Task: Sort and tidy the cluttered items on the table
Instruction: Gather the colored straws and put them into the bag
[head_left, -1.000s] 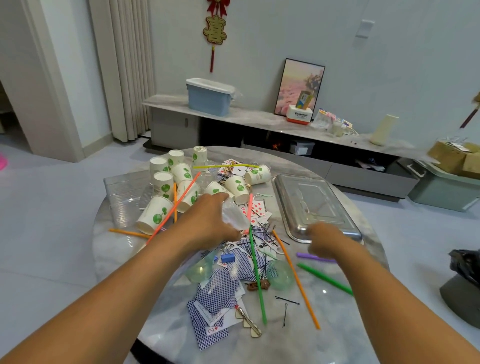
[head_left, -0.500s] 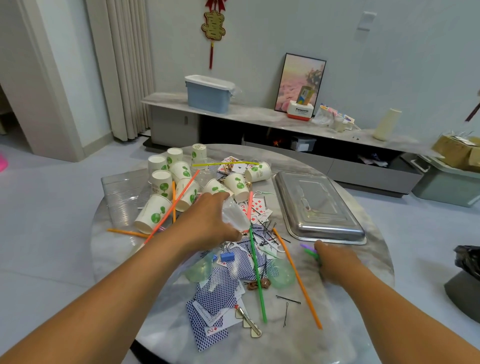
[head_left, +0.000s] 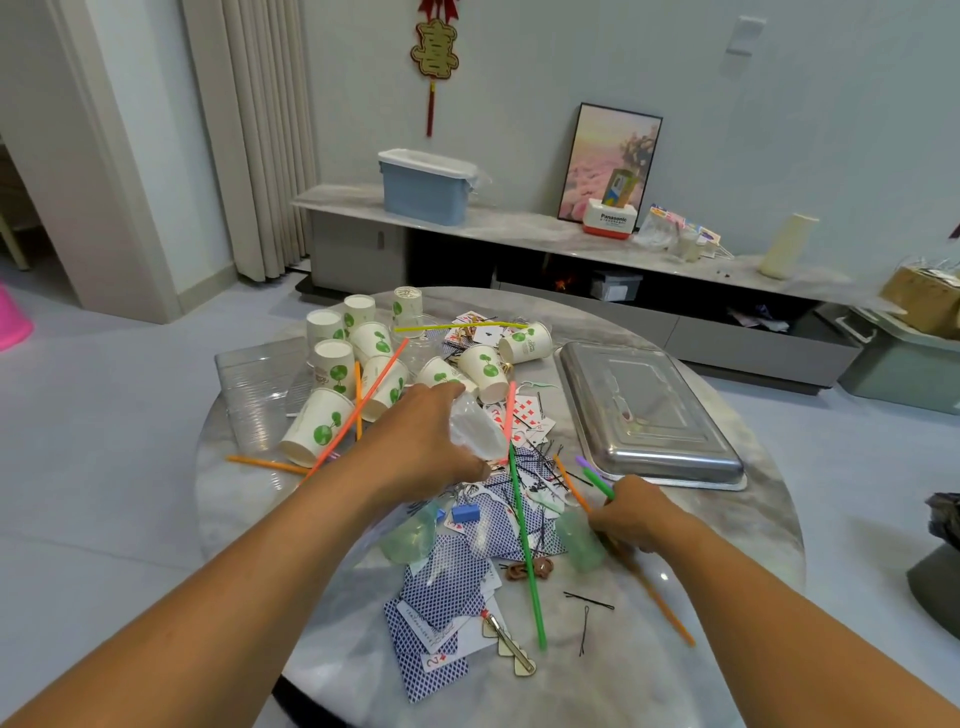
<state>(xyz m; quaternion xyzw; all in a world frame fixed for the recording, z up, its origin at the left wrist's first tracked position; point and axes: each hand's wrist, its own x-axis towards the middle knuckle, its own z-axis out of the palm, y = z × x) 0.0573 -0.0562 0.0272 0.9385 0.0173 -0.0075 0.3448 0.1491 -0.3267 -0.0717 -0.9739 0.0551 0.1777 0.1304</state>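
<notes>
Right hand (head_left: 636, 514) grips three straws (head_left: 592, 470) — purple, green, orange | left hand (head_left: 426, 441) clutches clear plastic (head_left: 475, 428) | ten paper cups (head_left: 332, 364) at 11 o'clock on tabletop (head_left: 727, 545) — one steel tray (head_left: 649, 415) at 1.

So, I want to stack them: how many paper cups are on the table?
10 paper cups: seven clustered far left, three between that cluster and the metal tray; the left hand may hide more.
</notes>
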